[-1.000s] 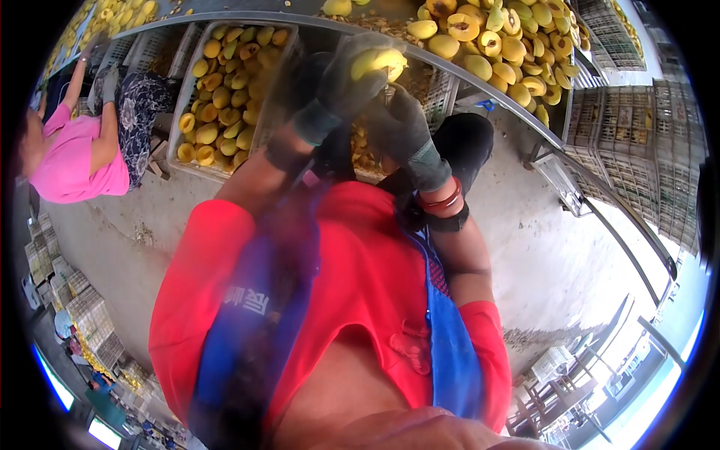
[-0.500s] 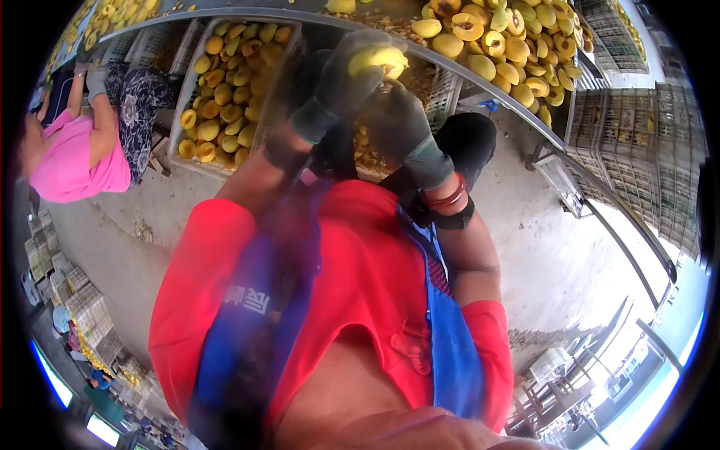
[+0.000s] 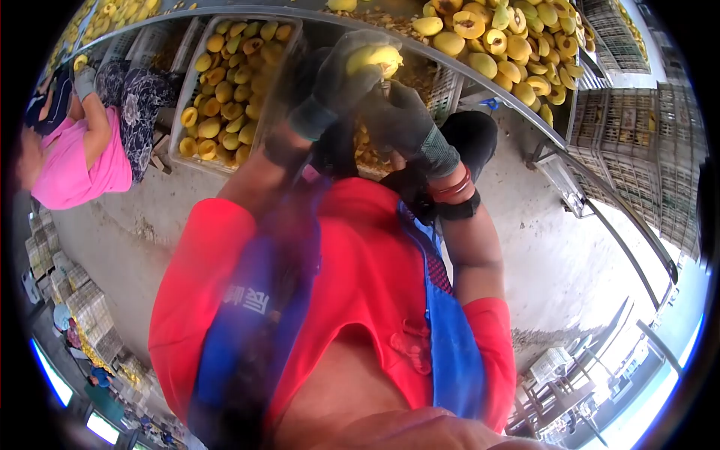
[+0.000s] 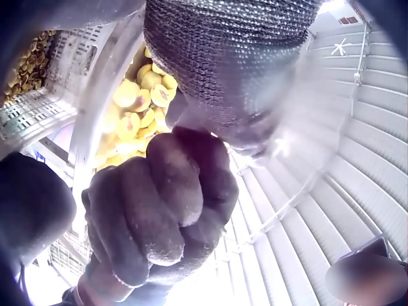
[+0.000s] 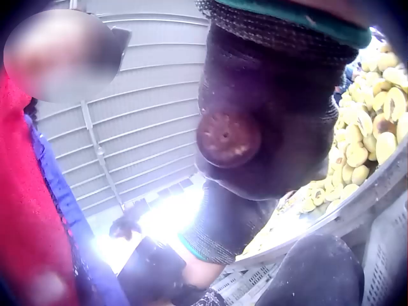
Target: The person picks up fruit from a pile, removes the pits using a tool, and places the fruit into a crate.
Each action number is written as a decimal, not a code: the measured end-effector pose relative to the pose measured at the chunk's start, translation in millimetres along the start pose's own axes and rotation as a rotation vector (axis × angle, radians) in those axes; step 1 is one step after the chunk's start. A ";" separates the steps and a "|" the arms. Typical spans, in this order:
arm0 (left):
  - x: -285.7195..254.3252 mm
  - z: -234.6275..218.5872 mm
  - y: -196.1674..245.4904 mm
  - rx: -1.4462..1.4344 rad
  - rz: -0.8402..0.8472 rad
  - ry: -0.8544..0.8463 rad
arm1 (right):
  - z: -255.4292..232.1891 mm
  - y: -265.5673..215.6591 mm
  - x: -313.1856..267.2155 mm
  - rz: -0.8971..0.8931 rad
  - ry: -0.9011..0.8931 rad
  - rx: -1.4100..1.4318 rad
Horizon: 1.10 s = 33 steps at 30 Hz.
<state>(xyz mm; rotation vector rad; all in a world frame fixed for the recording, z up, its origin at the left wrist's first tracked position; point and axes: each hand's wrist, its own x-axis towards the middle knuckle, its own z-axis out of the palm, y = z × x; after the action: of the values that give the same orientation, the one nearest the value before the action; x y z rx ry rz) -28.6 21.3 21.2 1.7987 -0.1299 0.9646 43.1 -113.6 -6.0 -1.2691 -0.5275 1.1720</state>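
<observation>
In the head view my gloved left hand (image 3: 341,79) grips a yellow peach (image 3: 375,60) above the gap between the crates and the table. Just beside it, my gloved right hand (image 3: 405,120) is close under the peach with its fingers curled. The left wrist view shows those right-hand fingers (image 4: 153,204) folded into a fist. A round brown handle end (image 5: 228,139) sticks out of the right hand's grip in the right wrist view. The working end of that tool is mostly hidden between the peach and the glove.
A crate (image 3: 176,142) of halved peaches stands at left. Peach halves (image 3: 517,49) are heaped on the metal-edged table (image 3: 487,88). Stacked crates (image 3: 622,142) stand at right. Another person in pink (image 3: 82,161) sits at far left, holding a peach half (image 3: 80,62).
My right wrist has shifted slightly rightward and turned, while my left hand and the peach stay nearly in place. The other person's hand has moved, and a peach half now shows in it.
</observation>
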 end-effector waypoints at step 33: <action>6.4 45.1 54.2 0.002 -0.227 -0.244 | 16.2 -34.5 -63.0 -0.214 0.295 -0.509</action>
<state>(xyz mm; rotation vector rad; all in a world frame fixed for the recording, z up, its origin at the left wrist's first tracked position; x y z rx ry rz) -26.8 -38.3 59.5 1.8814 -0.0746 0.5839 18.8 -157.6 47.8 -1.7365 -0.7475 0.6715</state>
